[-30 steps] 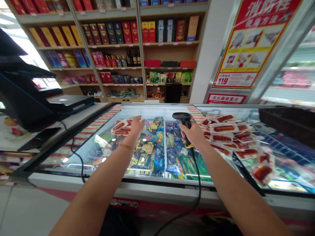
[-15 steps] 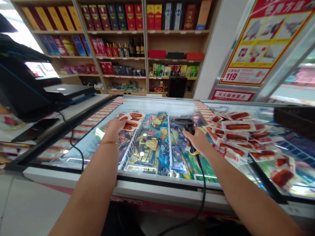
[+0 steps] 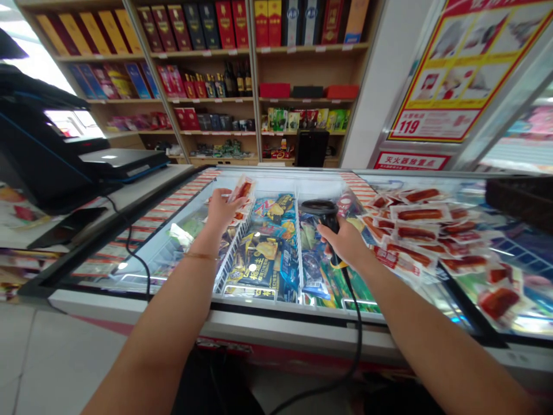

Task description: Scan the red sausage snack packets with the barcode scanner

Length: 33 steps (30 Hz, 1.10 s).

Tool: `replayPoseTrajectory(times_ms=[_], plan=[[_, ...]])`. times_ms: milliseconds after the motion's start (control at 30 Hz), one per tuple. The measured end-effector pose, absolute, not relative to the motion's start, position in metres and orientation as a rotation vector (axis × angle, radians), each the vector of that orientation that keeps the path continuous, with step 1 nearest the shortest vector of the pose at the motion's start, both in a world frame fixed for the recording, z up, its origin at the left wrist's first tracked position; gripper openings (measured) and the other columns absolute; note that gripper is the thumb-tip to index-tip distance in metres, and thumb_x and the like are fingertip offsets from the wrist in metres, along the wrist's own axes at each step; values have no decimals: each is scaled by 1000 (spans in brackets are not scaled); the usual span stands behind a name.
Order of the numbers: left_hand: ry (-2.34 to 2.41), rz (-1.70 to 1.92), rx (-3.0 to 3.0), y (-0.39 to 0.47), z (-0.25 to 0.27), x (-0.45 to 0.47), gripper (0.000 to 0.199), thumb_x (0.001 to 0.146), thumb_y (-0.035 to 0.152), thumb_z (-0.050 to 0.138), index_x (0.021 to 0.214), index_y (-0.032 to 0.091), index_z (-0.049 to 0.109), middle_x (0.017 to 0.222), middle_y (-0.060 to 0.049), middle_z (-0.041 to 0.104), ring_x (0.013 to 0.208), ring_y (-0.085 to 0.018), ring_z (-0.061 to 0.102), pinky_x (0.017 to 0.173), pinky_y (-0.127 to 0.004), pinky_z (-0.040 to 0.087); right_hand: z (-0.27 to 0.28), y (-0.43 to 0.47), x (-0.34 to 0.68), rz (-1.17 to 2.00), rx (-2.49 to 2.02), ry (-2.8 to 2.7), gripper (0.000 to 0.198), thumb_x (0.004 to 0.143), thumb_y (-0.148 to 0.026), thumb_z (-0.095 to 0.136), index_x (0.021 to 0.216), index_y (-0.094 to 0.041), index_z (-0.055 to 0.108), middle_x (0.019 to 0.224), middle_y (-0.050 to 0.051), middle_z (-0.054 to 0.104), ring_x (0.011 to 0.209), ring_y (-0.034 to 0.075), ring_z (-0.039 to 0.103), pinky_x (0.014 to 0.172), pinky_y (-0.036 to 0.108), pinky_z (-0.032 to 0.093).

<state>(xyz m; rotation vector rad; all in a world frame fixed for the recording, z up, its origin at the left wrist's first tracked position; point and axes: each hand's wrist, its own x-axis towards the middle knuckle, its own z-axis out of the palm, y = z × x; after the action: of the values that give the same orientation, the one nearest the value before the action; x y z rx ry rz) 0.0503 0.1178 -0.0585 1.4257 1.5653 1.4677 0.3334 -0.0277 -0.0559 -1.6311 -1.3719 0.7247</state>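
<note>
My left hand (image 3: 221, 210) reaches over the left part of the chest freezer (image 3: 276, 320). Its thumb and fingers pinch a clear packet of sausage (image 3: 245, 189), which tilts upward. More of the reddish packets lie just under that hand, partly covered by it. A corded black barcode scanner (image 3: 322, 207) is gripped in my right hand (image 3: 346, 241), its head facing left above the middle baskets. On the glass to the right lies a pile of sausage packets (image 3: 417, 233), beside my right forearm.
Wire baskets in the freezer hold bagged frozen goods (image 3: 257, 262). The scanner's cable (image 3: 356, 346) hangs over the front edge. A checkout machine (image 3: 38, 138) stands at left on a counter. Behind are shelves of boxes (image 3: 213, 26); a dark basket (image 3: 522, 202) sits far right.
My left hand has moved right and slightly up, and the packet of sausage it holds now stands clear of the others. The right hand keeps the scanner in nearly the same place.
</note>
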Motion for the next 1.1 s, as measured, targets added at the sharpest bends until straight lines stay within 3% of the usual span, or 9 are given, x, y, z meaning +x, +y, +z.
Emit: replayPoseTrajectory(times_ms=[133,267,500,667,1100], plan=[[1225,1338,1350,110,-73,80,53,59,28,85,96,23,47,76,1,63,60,-16,65,57,-27,51,-53,-31,329,685,-1632,-1432,20,84,-37,59,93,-20,52,66,-1,63,41,14,59,44,24,46],[1043,1252,1333,105,-79,91,41,55,27,87,85,19,60,70,1,62,65,-18,67,62,-31,55,-57,-31,327,684,-1604,-1475,20,85,-38,58,90,-20,51,66,-1,61,41,15,60,44,25,48],[995,1208,1341,108,-84,90,56,46,18,90,100,13,75,80,-5,72,73,-21,69,78,-37,56,-60,-33,325,675,-1605,-1505,21,85,-39,57,91,-20,52,67,-1,62,41,15,61,46,26,48],[980,1168,1411,113,-92,89,67,44,13,88,110,13,74,78,-7,73,80,-24,71,77,-35,55,-55,-38,321,666,-1580,-1519,21,86,-39,56,92,-20,52,67,-1,63,43,15,62,49,25,49],[841,1189,1518,118,-91,85,82,52,14,80,131,8,60,107,-15,73,95,-26,70,83,-37,54,-49,-51,309,663,-1459,-1608,23,84,-42,57,89,-20,53,57,-4,57,44,15,61,52,26,48]])
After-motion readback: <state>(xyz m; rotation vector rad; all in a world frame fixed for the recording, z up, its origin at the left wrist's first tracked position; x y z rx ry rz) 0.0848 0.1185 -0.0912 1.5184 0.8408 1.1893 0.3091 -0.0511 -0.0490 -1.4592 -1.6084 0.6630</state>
